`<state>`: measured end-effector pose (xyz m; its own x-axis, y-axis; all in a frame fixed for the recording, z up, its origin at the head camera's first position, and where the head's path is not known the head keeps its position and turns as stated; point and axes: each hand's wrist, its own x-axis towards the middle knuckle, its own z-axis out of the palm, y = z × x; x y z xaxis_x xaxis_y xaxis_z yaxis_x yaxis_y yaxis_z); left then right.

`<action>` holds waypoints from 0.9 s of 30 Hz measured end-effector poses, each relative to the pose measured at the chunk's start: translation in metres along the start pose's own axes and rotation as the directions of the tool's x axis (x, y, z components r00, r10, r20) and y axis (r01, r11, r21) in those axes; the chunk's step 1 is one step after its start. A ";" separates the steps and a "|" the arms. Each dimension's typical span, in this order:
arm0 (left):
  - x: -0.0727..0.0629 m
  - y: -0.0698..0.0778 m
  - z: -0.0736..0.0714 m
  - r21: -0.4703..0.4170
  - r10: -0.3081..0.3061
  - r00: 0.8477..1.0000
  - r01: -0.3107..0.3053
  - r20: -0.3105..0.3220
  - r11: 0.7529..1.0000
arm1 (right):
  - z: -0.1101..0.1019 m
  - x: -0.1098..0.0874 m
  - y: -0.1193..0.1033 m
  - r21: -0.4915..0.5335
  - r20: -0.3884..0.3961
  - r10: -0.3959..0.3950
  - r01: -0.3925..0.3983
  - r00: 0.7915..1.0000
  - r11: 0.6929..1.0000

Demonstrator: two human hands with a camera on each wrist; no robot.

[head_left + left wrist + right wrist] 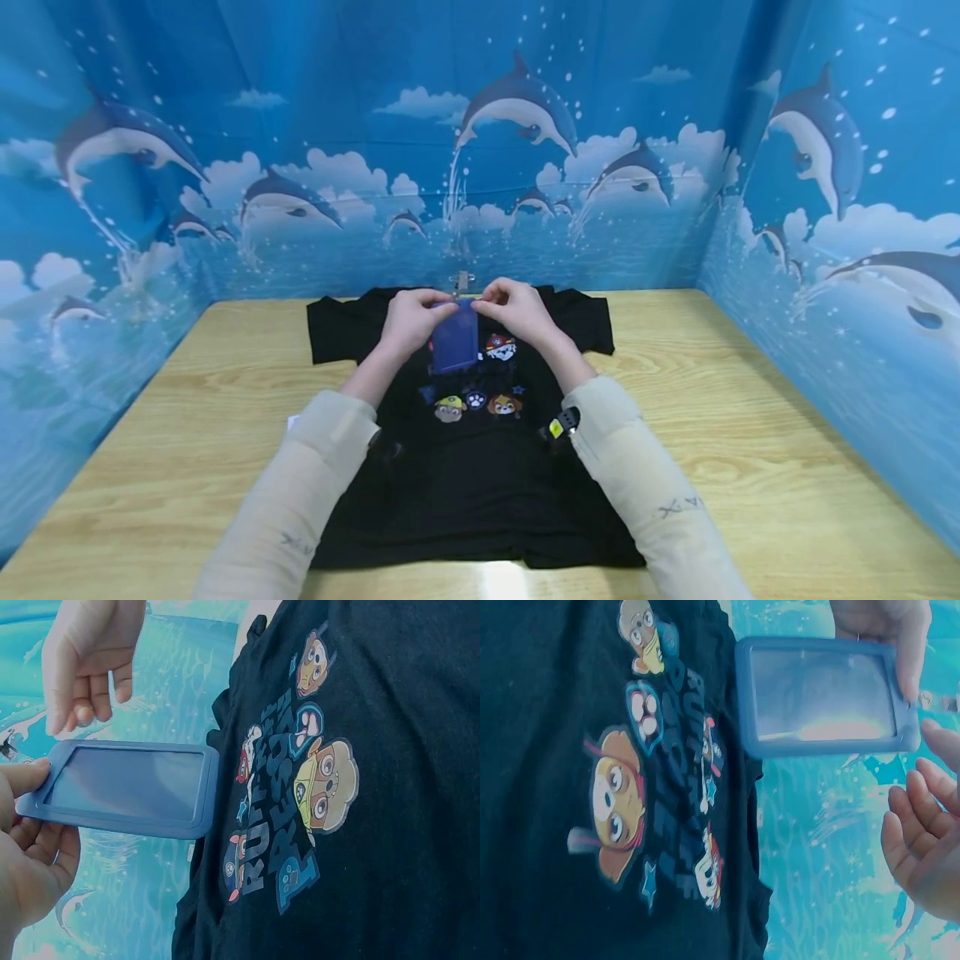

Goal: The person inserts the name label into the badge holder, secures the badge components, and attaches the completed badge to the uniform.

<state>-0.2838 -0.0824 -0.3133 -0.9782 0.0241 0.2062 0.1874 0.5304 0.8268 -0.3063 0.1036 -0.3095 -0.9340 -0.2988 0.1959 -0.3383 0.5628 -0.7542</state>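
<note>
A blue badge holder [455, 335] with a clear window is held up over a black T-shirt [465, 492] with printed cartoon dogs. My left hand [412, 321] pinches the holder's top end between thumb and fingers, seen closely in the left wrist view [37, 847]. A metal clip [932, 700] hangs off that same end. At the opposite top corner is my right hand [521, 310], its fingertips right by the holder's edge and its other fingers loosely bent, as the right wrist view [930, 847] shows. The shirt lies spread flat, sleeves outward.
A wooden table [750, 433] bears the shirt. Behind and on both sides hangs a blue curtain [360, 75] printed with dolphins. A small white item [292, 421] peeks out beside my left sleeve. A dark wrist device [562, 423] sits at my right cuff.
</note>
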 end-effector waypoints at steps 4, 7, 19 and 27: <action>-0.001 -0.001 0.001 0.055 0.044 0.999 -0.044 -0.005 0.998 | 0.004 -0.001 -0.007 -0.005 0.007 -0.015 0.015 1.000 1.000; -0.002 -0.002 0.005 0.124 0.110 0.994 -0.108 -0.012 0.986 | 0.007 -0.001 -0.011 0.001 0.009 -0.012 0.012 1.000 1.000; -0.003 -0.001 0.007 0.395 0.391 0.920 -0.360 0.001 0.845 | 0.013 0.000 -0.022 -0.033 -0.020 0.058 -0.059 0.998 0.998; -0.006 -0.001 0.010 0.527 0.497 0.866 -0.449 0.058 0.722 | 0.016 -0.001 -0.025 -0.032 -0.034 0.126 -0.127 0.991 0.991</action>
<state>-0.2786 -0.0745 -0.3206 -0.7593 0.3331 0.5590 0.5273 0.8183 0.2287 -0.2952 0.0776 -0.3007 -0.9726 -0.1991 0.1201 -0.2199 0.6205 -0.7527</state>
